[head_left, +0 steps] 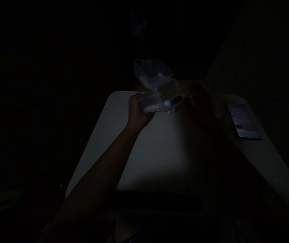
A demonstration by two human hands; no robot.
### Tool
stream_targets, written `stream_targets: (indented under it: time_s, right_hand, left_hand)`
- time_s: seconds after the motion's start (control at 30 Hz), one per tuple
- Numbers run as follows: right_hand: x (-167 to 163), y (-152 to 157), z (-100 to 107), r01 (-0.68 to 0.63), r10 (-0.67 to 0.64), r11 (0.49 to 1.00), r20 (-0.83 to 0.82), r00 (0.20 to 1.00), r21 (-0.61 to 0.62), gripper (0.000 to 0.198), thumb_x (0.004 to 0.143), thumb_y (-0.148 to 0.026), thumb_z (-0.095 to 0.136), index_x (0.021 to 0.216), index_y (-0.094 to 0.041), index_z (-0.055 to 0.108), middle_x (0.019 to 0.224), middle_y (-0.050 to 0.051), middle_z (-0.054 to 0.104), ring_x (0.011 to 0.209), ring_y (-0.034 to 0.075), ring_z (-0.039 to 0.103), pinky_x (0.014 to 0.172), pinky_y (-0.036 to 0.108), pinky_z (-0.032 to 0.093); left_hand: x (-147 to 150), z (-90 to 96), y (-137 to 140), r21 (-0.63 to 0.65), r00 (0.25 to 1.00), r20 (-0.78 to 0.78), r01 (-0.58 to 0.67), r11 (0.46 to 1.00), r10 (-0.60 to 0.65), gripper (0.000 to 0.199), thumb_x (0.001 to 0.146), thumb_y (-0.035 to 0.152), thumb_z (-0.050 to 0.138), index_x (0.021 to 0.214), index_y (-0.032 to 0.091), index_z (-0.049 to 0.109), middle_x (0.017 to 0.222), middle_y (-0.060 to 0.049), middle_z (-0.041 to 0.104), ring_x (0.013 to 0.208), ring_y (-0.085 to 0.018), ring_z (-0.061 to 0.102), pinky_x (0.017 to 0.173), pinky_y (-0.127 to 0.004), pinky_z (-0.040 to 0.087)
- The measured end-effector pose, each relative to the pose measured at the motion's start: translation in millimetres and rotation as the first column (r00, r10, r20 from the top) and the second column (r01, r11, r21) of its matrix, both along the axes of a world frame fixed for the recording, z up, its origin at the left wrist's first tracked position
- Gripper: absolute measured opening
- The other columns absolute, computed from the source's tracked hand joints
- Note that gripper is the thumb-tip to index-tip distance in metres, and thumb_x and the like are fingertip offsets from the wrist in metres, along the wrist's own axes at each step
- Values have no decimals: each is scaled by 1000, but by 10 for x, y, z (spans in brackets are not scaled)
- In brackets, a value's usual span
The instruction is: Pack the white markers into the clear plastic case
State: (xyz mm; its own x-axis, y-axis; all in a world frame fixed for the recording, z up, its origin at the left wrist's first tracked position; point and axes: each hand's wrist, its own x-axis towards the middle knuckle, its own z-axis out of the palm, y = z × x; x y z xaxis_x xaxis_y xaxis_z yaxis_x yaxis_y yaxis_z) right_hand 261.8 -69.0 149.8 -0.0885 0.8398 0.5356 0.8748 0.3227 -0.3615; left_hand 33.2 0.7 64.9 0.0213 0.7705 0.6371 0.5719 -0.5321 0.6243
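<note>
My left hand (135,113) is wrapped round a clear plastic case (148,101), tilted on its side above the far part of the table. The case's lid (153,72) hangs swung back at the top. Inside, near the opening that faces right, lie several markers; a blue cap (172,102), a red cap (176,100) and a dark cap show. Just right of that opening is my right hand (197,104), deep in shadow. Its fingers are too dark to make out, and so is anything in them.
The pale table (157,145) has rounded corners and a dark strip at its near edge. On its right side lies a phone-like flat item (244,121) with a partly blurred bright face. A thin cable (283,97) runs off to the right. Most surroundings are black.
</note>
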Motion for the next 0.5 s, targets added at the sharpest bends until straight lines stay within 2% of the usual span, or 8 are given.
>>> stream_targets:
  time_s: [0.1, 0.2, 0.33, 0.5]
  right_hand:
    - [-16, 59, -209, 98, -78, 982, 127, 989, -159, 58, 94, -22, 40, 148, -1, 39, 153, 24, 32, 144, 36, 34, 118, 55, 27]
    - [-27, 55, -446, 225, -149, 937, 279, 949, -267, 62, 96, -29, 40, 152, -3, 33, 157, 25, 22, 147, 40, 24, 116, 63, 23]
    - [-3, 22, -650, 193, -81, 950, 405, 911, -244, 65, 100, -38, 28, 152, 1, 30, 157, 26, 22, 148, 39, 22, 118, 61, 21]
    - [21, 26, -709, 180, -62, 957, 446, 893, -228, 64, 98, -39, 33, 147, 1, 38, 153, 26, 31, 146, 39, 24, 118, 59, 21]
  left_hand:
    - [0, 36, -9, 2, 1000, -12, -3, 1000, 3, 76, 57, 39, 91, 116, 22, 46, 113, -10, 58, 109, -28, 57, 96, -50, 48]
    - [13, 30, -15, -5, 1000, 4, -10, 1000, 10, 77, 57, 40, 90, 117, 23, 46, 114, -9, 58, 108, -28, 58, 95, -49, 49]
    - [33, -5, -27, -11, 1000, 22, -8, 1000, 8, 80, 55, 44, 91, 118, 22, 45, 115, -9, 58, 109, -28, 59, 96, -49, 50]
    - [38, -57, -14, -7, 999, 31, -8, 1000, 9, 80, 56, 41, 91, 119, 25, 45, 116, -9, 58, 109, -27, 60, 95, -48, 51]
